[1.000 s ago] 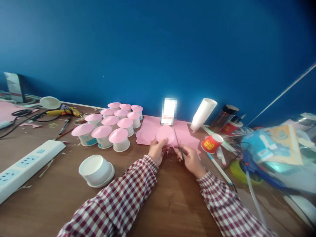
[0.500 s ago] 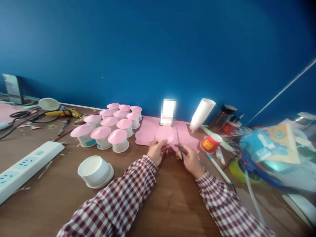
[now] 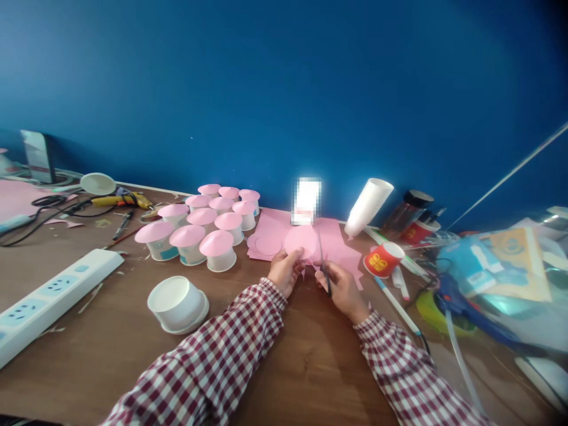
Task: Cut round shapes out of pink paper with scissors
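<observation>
In front of me my left hand (image 3: 287,271) is closed on a round piece of pink paper (image 3: 300,239), thumb on its upper face. My right hand (image 3: 344,290) grips a pair of scissors (image 3: 322,251), whose blades point away from me at the paper's right edge. Behind both hands lie pink paper sheets (image 3: 341,242), with a cut paper circle (image 3: 268,243) on their left part. To the left, several white paper cups (image 3: 220,261) stand in rows, capped with shallow pink paper cones (image 3: 216,242).
A white tub (image 3: 175,302) sits near my left forearm, with a power strip (image 3: 57,299) farther left. Stacked white cups (image 3: 369,207) lean at the wall. Right are a red paper cup (image 3: 384,259), a marker (image 3: 397,306) and a blue glue gun (image 3: 470,313). A yellow glue gun (image 3: 122,200) lies back left.
The view has shifted slightly, so the table things appear a little farther right. Both hands keep their holds on the paper and scissors, with only slight movement.
</observation>
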A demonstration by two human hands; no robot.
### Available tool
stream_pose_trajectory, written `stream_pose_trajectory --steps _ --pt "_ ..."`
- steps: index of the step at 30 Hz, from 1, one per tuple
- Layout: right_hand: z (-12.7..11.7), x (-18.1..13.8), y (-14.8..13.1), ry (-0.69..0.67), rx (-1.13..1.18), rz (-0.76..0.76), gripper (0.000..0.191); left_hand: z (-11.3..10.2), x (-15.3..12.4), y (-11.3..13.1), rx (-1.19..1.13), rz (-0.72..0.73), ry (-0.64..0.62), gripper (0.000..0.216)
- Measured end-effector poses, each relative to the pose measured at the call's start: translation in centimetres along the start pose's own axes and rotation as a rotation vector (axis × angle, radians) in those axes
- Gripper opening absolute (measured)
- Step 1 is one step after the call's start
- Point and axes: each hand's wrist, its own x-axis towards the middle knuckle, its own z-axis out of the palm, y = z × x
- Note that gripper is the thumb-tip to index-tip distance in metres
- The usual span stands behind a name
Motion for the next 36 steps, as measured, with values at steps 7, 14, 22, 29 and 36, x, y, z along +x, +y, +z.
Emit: stream_pose_trajectory --steps 7,14,22,29,36 --pt "-0.03 -0.06 -0.34 -0.016 0.050 0.019 0.040 0.17 -0.30 0.03 0.031 0.007 -0.027 0.016" --pt "-0.13 -0.02 -0.54 -0.012 0.099 0.071 0.041 0.12 -0.34 -0.11 0.058 0.014 -0.047 0.017" --pt "-0.18 0.02 -0.56 -0.007 0.092 0.052 0.039 0.14 -0.43 -0.16 0.081 0.026 -0.072 0.017" --pt "-0.13 0.05 -0.63 0.001 0.067 0.045 0.039 0.01 -0.35 -0.25 0.096 0.014 -0.087 0.017" --pt "-0.22 0.04 -0.71 0.005 0.041 0.034 0.037 0.06 -0.41 -0.23 0.111 0.011 -0.084 0.017"
